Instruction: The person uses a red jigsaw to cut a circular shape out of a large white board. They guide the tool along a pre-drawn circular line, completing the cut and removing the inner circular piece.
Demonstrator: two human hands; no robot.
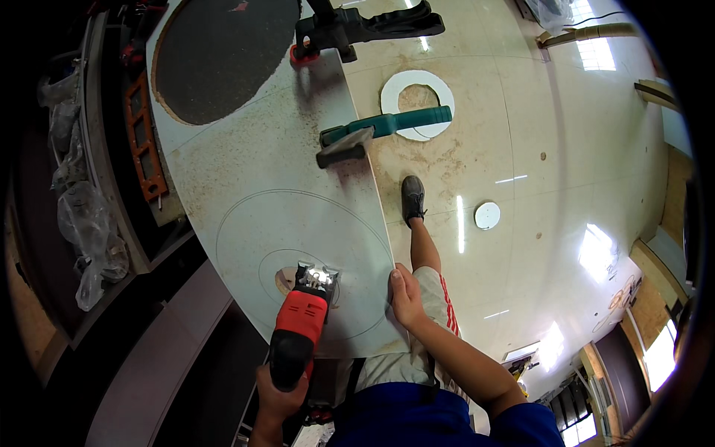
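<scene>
My left hand (279, 395) is wrapped round the rear of a red and black jigsaw (302, 311). The saw's metal foot rests on a white board (231, 164), over a small cut-out hole (284, 281) that it partly covers; the blade is hidden. Two drawn circles surround the hole, one inside the other. At the board's right edge, my right hand (406, 298) grips the rim with its thumb on top, its fingertips out of sight. Farther along that edge sit a green-handled clamp (395, 123) and a black clamp (365, 28).
A large round opening (223, 59) takes up the board's far end. Sawdust lies on board and floor. A white ring (387, 97) and a small white disc (487, 215) lie on the floor at right. Left of the board are an orange slotted bar (140, 134) and plastic wrap (86, 216).
</scene>
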